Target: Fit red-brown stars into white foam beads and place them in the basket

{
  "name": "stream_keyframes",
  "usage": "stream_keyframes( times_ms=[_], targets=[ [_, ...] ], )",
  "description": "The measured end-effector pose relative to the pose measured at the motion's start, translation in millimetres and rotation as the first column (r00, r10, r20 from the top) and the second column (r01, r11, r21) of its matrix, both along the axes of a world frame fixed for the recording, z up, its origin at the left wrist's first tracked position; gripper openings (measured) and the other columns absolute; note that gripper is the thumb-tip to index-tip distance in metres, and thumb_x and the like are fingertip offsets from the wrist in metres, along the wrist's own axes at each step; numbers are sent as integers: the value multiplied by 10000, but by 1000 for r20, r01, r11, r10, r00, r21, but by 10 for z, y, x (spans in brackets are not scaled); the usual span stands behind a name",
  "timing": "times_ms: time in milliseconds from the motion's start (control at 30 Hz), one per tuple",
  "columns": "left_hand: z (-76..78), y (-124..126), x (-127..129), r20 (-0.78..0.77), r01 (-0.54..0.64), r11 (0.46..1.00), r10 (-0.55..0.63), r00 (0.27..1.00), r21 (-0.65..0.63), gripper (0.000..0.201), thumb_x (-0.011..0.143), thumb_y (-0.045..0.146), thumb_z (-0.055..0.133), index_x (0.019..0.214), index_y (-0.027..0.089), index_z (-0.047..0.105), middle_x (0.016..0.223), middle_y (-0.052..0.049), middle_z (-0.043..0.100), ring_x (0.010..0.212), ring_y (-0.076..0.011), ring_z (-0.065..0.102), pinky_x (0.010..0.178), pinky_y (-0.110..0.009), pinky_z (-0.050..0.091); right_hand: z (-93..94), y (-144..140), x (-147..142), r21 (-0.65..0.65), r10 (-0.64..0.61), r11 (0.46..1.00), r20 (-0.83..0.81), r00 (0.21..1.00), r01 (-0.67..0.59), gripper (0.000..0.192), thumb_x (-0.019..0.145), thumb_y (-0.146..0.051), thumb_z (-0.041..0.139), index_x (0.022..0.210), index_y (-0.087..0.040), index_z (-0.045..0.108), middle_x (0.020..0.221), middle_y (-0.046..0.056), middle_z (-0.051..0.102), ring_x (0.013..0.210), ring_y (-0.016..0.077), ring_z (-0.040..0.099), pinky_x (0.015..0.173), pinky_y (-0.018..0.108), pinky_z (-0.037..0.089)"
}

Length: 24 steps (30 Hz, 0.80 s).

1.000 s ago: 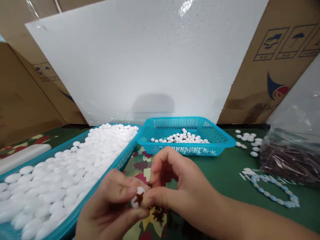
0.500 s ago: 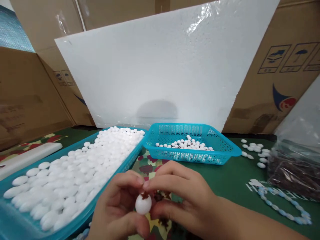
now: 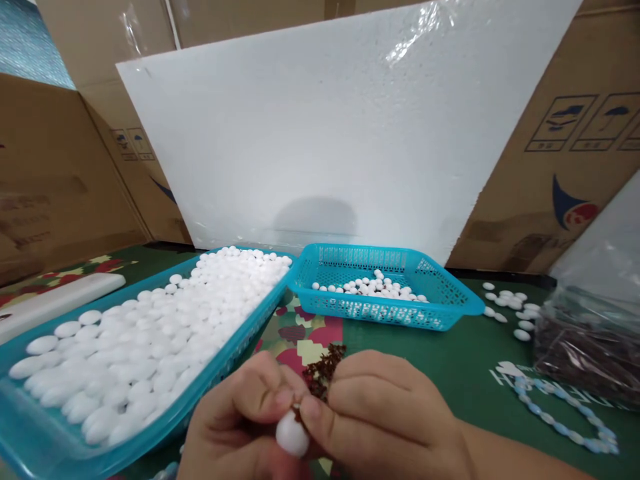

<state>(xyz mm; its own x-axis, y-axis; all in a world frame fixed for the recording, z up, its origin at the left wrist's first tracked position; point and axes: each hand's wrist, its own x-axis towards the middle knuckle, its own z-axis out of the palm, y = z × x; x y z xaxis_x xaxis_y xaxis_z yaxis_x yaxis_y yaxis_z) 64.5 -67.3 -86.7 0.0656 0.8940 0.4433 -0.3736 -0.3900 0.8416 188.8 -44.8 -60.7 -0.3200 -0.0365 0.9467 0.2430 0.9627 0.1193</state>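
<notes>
The right hand [image 3: 393,413] has curled inward beside the white ball [image 3: 292,435].

Small-parts workshop, apparently. Evidence: printed shipping carton [image 3: 520,213], right; plain carton [image 3: 55,167], left; foam board [image 3: 320,133], upper centre; blue tray [image 3: 30,443] heaped with white ovals [image 3: 170,340], lower left; blue basket [image 3: 455,308], centre; bagged brown stock [image 3: 585,350], right.
</notes>
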Motion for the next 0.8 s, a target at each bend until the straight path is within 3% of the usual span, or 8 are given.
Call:
stream_keyframes(
  times_ms=[267, 500, 633, 733, 800],
  targets=[
    [-25, -6, -29, -88, 3, 997, 3, 996, 71, 90, 547, 272, 611, 632, 291, 587, 563, 33, 494, 492, -79, 465, 422, -161, 396, -13, -11, -68, -9, -25, 1000, -202, 979, 23, 332, 756, -165, 357, 488, -99, 541, 363, 7, 512, 330, 56, 407, 308, 164, 337],
    [-25, -4, -6, -84, -10, 1000, 10, 996, 7, 59, 549, 254, 611, 593, 277, 577, 538, 42, 443, 509, -79, 437, 454, -162, 380, -83, -47, -68, -42, -61, 998, -245, 968, 52, 218, 718, -145, 419, 548, -89, 544, 397, 18, 529, 382, 65, 448, 329, 156, 365],
    [-64, -28, -27, -110, 58, 998, -55, 992, 24, 70, 599, 200, 573, 621, 266, 562, 581, 43, 459, 539, -75, 435, 491, -154, 383, -95, -81, -34, -82, 38, 995, -159, 986, -52, 263, 739, -126, 355, 546, -86, 528, 379, 28, 499, 368, 65, 437, 313, 151, 357],
    [-81, -35, -37, -89, 103, 995, -102, 991, 11, 85, 608, 188, 563, 626, 271, 557, 590, 42, 464, 538, -78, 432, 482, -157, 384, -135, -70, -51, -162, 87, 979, -206, 975, -122, 196, 731, -116, 382, 592, -114, 520, 423, 15, 490, 399, 75, 435, 331, 165, 362],
    [-77, -27, -33, -106, 21, 1000, -21, 994, -5, 71, 575, 203, 592, 578, 265, 559, 557, 41, 466, 514, -84, 431, 459, -165, 384, -178, -49, -86, -169, 120, 971, -257, 959, -166, 137, 714, -102, 420, 613, -128, 509, 454, 7, 478, 423, 76, 429, 346, 166, 365]
  ],
)
